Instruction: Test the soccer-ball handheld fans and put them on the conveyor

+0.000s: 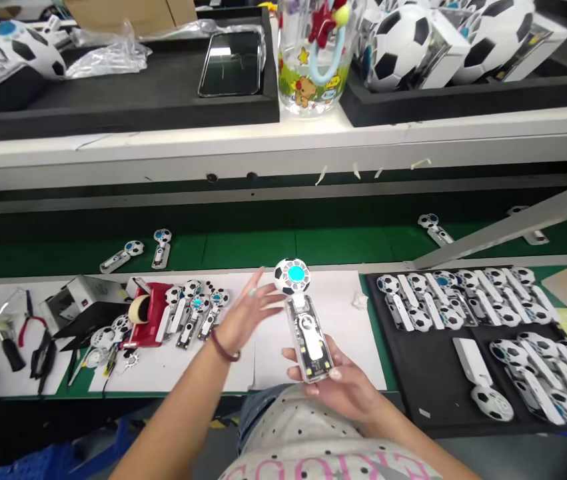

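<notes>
My right hand [346, 390] grips the clear handle of a small handheld fan [299, 313]; its soccer-ball head with a glowing cyan centre points away from me. My left hand [243, 313] hovers just left of the fan's head, fingers spread, holding nothing, with a dark band on the wrist. Both hands are above a white sheet [343, 327] on the bench.
A black tray [443, 380] at right holds several similar fans. More fans lie beside a red tape dispenser [150, 313] at left, with pliers [30, 327] and tools. Fans [130, 253] ride the green conveyor [248, 247]. The shelf above carries boxed soccer balls [413, 40] and a glass jar [313, 57].
</notes>
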A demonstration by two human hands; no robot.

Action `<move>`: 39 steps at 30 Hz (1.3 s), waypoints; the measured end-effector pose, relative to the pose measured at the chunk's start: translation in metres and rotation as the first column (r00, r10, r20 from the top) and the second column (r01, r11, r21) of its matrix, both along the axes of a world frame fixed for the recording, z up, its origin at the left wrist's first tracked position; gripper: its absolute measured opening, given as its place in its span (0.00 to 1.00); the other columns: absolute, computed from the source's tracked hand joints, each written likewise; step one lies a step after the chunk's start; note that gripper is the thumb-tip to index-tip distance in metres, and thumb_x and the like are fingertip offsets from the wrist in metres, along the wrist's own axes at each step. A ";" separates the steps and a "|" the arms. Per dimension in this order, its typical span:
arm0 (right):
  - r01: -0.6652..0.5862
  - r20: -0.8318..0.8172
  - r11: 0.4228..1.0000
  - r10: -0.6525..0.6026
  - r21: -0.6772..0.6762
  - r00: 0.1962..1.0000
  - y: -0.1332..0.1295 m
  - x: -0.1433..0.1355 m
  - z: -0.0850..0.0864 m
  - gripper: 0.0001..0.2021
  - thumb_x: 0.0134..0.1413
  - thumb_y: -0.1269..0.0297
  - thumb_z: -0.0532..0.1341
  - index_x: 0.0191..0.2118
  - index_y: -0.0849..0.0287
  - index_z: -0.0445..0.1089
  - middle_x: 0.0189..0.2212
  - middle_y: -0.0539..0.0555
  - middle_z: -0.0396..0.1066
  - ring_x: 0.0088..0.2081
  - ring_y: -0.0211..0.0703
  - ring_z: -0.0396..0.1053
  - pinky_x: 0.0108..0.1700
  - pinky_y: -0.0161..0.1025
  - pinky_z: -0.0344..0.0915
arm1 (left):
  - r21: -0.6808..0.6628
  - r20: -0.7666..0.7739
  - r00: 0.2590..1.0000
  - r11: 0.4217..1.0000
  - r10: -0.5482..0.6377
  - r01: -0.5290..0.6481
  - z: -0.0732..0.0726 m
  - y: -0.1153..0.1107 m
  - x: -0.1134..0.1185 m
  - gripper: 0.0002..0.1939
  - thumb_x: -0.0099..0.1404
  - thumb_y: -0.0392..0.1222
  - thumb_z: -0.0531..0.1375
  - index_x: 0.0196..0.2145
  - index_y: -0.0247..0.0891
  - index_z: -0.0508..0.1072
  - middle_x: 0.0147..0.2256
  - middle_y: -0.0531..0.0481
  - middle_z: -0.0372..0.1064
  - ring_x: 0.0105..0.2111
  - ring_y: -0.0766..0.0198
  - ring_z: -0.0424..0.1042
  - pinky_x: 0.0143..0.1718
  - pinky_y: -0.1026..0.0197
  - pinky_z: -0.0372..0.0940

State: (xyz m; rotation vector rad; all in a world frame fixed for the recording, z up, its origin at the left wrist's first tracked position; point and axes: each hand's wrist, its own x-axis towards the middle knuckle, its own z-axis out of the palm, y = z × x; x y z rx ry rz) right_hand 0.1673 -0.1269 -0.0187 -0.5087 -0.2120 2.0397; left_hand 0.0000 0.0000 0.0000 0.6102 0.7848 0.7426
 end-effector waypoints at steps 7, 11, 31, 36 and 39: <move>-0.065 0.130 0.996 0.056 0.064 0.990 -0.006 -0.003 0.017 0.16 0.43 0.67 0.65 0.33 0.54 0.55 0.41 0.52 0.66 0.41 0.44 0.67 0.41 0.42 0.57 | -0.252 0.041 0.991 0.961 0.130 -0.116 0.025 -0.031 0.051 0.27 0.47 0.57 0.61 0.38 0.34 0.65 0.27 0.46 0.70 0.23 0.63 0.69 0.25 0.63 0.64; -0.054 0.255 0.998 0.045 0.025 0.966 0.000 -0.002 0.019 0.38 0.45 0.65 0.65 0.57 0.39 0.40 0.46 0.52 0.62 0.39 0.41 0.66 0.42 0.44 0.59 | -0.221 -0.012 0.986 0.961 0.167 -0.165 0.018 -0.037 0.048 0.25 0.48 0.54 0.62 0.37 0.36 0.62 0.25 0.49 0.68 0.21 0.63 0.69 0.22 0.62 0.62; -0.099 0.422 0.991 0.054 0.085 0.905 -0.001 -0.017 0.020 0.37 0.51 0.64 0.60 0.60 0.44 0.37 0.55 0.55 0.54 0.52 0.44 0.59 0.54 0.48 0.55 | -0.101 -0.049 0.978 0.973 0.202 -0.206 0.015 -0.057 0.047 0.20 0.53 0.46 0.61 0.42 0.43 0.60 0.31 0.52 0.69 0.26 0.63 0.71 0.28 0.61 0.66; -0.085 0.426 0.991 0.033 0.104 0.904 -0.002 -0.017 0.021 0.35 0.52 0.65 0.59 0.60 0.46 0.38 0.57 0.54 0.51 0.56 0.44 0.54 0.57 0.50 0.49 | -0.113 -0.082 0.979 0.974 0.189 -0.198 0.019 -0.056 0.048 0.21 0.52 0.47 0.62 0.42 0.43 0.60 0.31 0.52 0.69 0.26 0.63 0.71 0.27 0.62 0.66; -0.081 0.428 0.991 0.027 0.108 0.903 -0.002 -0.017 0.022 0.34 0.53 0.65 0.59 0.60 0.47 0.38 0.57 0.54 0.52 0.55 0.44 0.55 0.58 0.51 0.48 | -0.120 -0.087 0.978 0.972 0.191 -0.201 0.022 -0.055 0.048 0.23 0.51 0.48 0.63 0.42 0.43 0.60 0.30 0.52 0.69 0.26 0.62 0.72 0.27 0.62 0.66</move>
